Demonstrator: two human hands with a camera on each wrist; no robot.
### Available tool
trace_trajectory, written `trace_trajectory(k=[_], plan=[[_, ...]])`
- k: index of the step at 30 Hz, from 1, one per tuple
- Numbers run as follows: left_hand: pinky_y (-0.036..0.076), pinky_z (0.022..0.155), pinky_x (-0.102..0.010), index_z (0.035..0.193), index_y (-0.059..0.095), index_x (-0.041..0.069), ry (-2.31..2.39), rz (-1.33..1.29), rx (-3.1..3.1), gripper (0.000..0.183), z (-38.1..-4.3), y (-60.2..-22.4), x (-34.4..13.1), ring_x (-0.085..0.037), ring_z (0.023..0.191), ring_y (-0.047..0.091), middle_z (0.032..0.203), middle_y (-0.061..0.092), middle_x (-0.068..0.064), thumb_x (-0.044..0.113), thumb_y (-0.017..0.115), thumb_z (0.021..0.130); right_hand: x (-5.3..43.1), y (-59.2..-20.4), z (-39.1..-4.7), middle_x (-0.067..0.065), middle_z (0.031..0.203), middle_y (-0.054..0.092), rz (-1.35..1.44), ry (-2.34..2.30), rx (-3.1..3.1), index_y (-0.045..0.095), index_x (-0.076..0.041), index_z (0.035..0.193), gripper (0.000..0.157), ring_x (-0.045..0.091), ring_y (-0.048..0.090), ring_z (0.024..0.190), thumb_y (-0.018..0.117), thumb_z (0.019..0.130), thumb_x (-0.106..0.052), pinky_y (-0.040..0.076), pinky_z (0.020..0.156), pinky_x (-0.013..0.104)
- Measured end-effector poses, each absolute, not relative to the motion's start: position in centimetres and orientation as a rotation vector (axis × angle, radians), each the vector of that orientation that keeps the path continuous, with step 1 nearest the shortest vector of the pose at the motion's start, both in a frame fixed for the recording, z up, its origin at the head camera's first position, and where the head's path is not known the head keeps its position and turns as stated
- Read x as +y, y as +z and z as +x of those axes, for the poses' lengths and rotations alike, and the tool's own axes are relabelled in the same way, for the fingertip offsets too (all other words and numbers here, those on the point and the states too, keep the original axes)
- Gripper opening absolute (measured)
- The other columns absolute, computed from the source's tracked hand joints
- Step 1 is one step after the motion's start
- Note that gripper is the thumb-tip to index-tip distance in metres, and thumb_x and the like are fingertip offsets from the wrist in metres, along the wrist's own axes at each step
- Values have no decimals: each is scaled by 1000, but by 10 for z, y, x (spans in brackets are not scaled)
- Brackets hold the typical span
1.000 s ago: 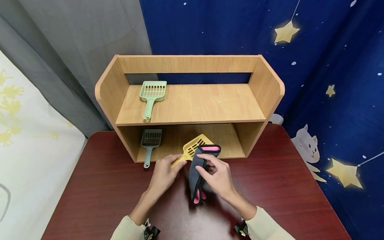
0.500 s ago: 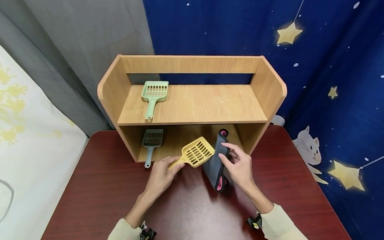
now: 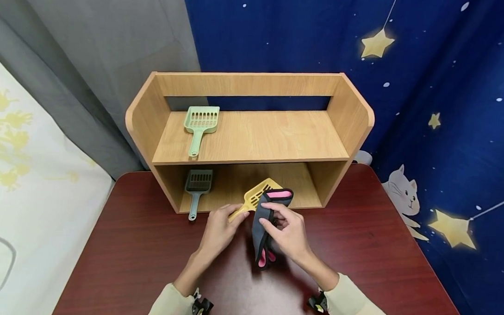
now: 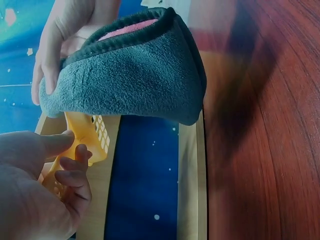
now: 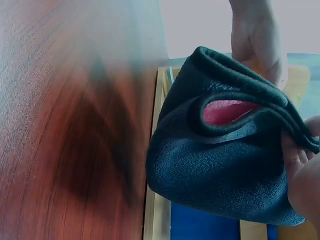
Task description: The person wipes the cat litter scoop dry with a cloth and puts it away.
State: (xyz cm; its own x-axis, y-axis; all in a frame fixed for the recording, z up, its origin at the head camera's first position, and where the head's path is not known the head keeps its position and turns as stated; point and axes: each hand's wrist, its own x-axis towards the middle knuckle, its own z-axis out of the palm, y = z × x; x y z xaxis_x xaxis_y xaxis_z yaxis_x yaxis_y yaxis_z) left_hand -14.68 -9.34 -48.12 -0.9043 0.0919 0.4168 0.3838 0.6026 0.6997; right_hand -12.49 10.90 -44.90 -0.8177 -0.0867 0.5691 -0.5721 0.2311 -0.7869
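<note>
My left hand (image 3: 221, 228) grips the handle of a yellow slotted litter scoop (image 3: 256, 194), its head tilted up in front of the lower shelf. A folded dark grey cloth (image 3: 261, 222) with black edging and pink lining hangs from my right hand (image 3: 288, 228), pinched between thumb and fingers. In the head view the cloth covers the right part of the scoop's head. From the left wrist, the cloth (image 4: 135, 75) lies across the scoop (image 4: 85, 137). The right wrist view shows the cloth (image 5: 215, 165) folded over, pink inside its loop, and hides most of the scoop.
A two-tier wooden shelf (image 3: 252, 160) stands at the back of the dark red table (image 3: 127, 255). On its upper tier lies a green litter scoop (image 3: 201, 123); a grey-blue scoop (image 3: 197, 188) lies on the lower tier, handle over the front edge. Curtains hang behind.
Half a second ago the cloth was to the right of the scoop's head; now my right hand has brought it back left over the head. My left hand keeps its grip.
</note>
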Motion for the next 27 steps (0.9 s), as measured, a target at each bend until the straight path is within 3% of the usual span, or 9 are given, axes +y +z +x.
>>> trace_trajectory(k=[13,17,22,27], plan=[[57,73,-40,112,80,-1,-1205,-368,-2495,23,-143,-485,-103,-22,83,72,100,79,-12,11,83,92,148,-448,-142,21,81,76,483,1563,-2085,74,8,111,35,10,71,73,82,78,19,54,64,13],[55,70,-36,112,80,-1,-1249,-283,-2512,23,-148,-491,-108,-21,80,69,99,79,-13,11,82,93,171,-451,-152,23,86,76,489,1497,-2097,74,9,112,37,9,71,76,82,78,20,52,64,12],[52,69,-32,116,78,-1,-1331,-152,-2525,25,-158,-501,-115,-22,79,66,99,79,-15,15,79,96,204,-463,-166,14,86,77,571,1298,-2138,77,0,115,41,12,67,72,86,78,14,48,62,11],[52,76,-42,120,75,-6,-1358,-85,-2521,27,-169,-512,-120,-30,87,68,105,78,-21,11,75,98,230,-464,-170,6,97,78,644,1146,-2184,78,-10,120,44,10,63,69,86,81,8,48,62,13]])
